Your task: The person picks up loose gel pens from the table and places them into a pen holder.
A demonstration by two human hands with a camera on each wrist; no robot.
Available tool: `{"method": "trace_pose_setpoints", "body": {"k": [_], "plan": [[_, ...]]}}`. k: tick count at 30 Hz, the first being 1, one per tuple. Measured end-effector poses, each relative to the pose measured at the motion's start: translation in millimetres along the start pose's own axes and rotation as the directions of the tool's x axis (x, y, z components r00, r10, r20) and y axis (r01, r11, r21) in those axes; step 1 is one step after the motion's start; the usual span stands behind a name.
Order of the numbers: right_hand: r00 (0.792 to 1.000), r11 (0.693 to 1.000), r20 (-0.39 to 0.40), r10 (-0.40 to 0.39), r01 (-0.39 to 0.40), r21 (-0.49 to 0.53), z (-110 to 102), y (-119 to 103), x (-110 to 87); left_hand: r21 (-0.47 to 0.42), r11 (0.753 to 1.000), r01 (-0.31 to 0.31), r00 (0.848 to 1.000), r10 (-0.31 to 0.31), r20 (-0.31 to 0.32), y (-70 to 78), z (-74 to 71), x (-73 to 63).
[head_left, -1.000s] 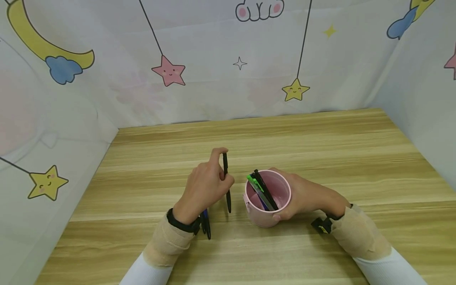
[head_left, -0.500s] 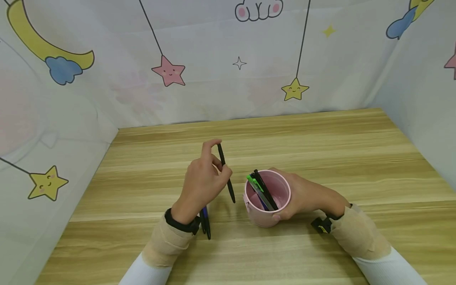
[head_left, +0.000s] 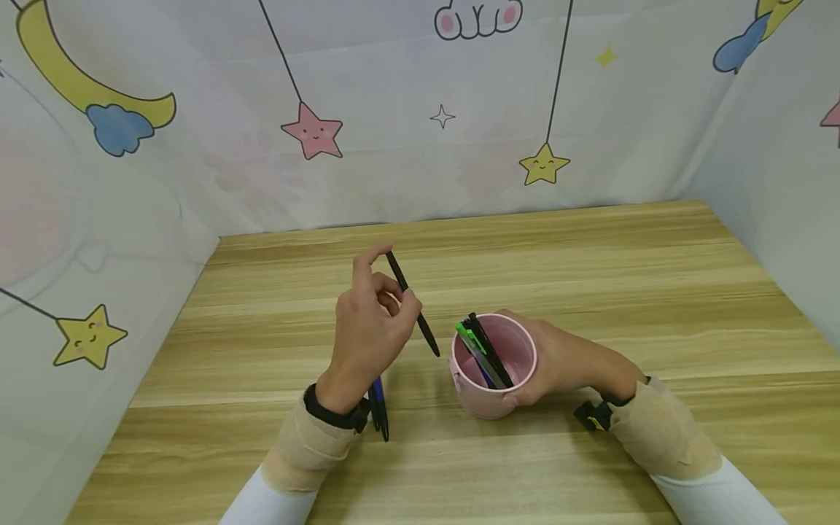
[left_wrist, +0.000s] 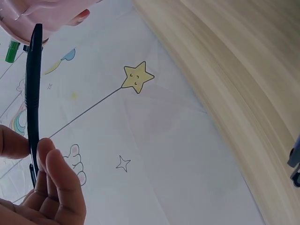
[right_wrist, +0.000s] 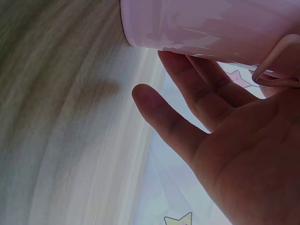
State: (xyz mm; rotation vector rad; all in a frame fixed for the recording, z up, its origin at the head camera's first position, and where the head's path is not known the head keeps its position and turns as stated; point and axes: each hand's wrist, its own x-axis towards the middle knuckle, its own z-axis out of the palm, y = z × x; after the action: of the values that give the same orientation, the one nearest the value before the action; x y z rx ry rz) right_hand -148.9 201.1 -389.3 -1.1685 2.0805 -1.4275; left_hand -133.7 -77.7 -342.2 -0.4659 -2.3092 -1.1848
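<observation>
My left hand [head_left: 369, 328] pinches a black pen [head_left: 428, 334] between thumb and fingers, with the index fingertip at its upper end. The pen slants, its lower tip pointing down toward the pink bucket-shaped pen cup [head_left: 487, 405] and a little left of its rim. In the left wrist view the pen [left_wrist: 33, 89] overlaps the cup's edge. My right hand [head_left: 564, 359] grips the upright cup from the right, thumb at the near side; the right wrist view shows fingers [right_wrist: 180, 70] against its wall. A green-and-grey pen [head_left: 484, 353] and black pens lean inside the cup.
Several black and blue pens [head_left: 379, 412] lie on the wooden table [head_left: 525, 474] beside my left wrist, which partly hides them. A white cloth backdrop [head_left: 394, 175] with stars and a moon encloses the back and sides.
My left hand has moved up and slightly left with the black pen, which has tilted from nearly vertical so its lower tip swings toward the cup. The right hand and cup stay in place.
</observation>
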Motion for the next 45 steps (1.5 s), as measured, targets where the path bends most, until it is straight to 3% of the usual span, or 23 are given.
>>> {"method": "trace_pose_setpoints", "body": {"k": [12, 21, 29, 39, 45], "plan": [[1.000, 1.000, 0.005, -0.007, 0.007, -0.001, -1.3, 0.2, 0.3, -0.178, 0.982, -0.068, 0.990, 0.044, -0.132, 4.1, 0.7, 0.9], [1.000, 0.999, -0.006, 0.015, -0.016, -0.049, 0.0, -1.4, 0.4, -0.270, 0.956, -0.118, 0.986, 0.079, -0.148, 8.6, 2.0, -0.7], [0.999, 0.999, 0.001, 0.034, -0.034, -0.038, -0.1, -2.3, 0.6, -0.283, 0.946, -0.157, 0.981, 0.118, -0.151, 9.3, 4.4, -1.2], [1.000, 1.000, -0.001, 0.019, -0.019, -0.016, -2.3, 0.0, 0.1, -0.272, 0.930, -0.249, 0.965, 0.215, -0.151, 8.9, 8.0, -1.6], [0.999, 0.999, 0.009, 0.032, -0.032, -0.001, -2.2, -2.9, 1.3, -0.267, 0.927, -0.263, 0.962, 0.230, -0.150, 9.6, 8.5, -1.1]]}}
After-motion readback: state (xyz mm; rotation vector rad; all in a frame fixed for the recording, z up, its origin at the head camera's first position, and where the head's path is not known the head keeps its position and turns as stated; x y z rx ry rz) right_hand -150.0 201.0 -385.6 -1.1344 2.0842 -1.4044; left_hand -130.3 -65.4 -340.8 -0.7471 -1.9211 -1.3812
